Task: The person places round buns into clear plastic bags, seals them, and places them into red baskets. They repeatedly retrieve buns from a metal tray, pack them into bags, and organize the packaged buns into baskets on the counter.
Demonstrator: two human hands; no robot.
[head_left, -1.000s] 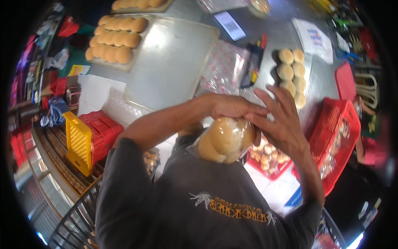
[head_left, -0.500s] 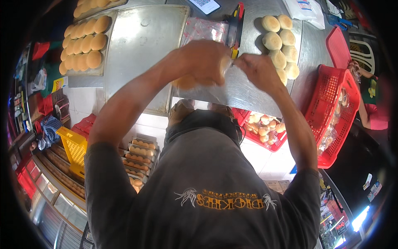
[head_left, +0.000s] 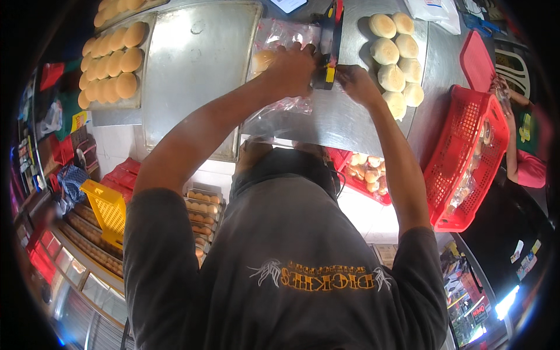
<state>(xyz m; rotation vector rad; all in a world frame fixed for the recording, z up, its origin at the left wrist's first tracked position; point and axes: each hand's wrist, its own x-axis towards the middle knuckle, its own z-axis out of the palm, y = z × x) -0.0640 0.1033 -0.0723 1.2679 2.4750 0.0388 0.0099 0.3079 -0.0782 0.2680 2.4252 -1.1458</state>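
Observation:
My left hand is closed on a clear plastic bag of buns; the buns show beyond my wrist, and most of the bag is hidden. Its fingers are up against a narrow black and red bag sealer with a yellow end piece. On the sealer's other side, my right hand has its fingers pinched together beside the yellow end. What those fingers hold, if anything, is too small to make out. Under and around my left hand lies a pile of clear plastic bags with red marks.
Pale buns stand in two rows to the right. At left are a bare metal tray and a tray of browned buns. A red crate of bagged buns stands at right, near another person's arm.
My left hand has moved up and away from my body, taking the bagged buns from the table's near edge to beside the sealer. My right hand has shifted slightly right, staying near the yellow end.

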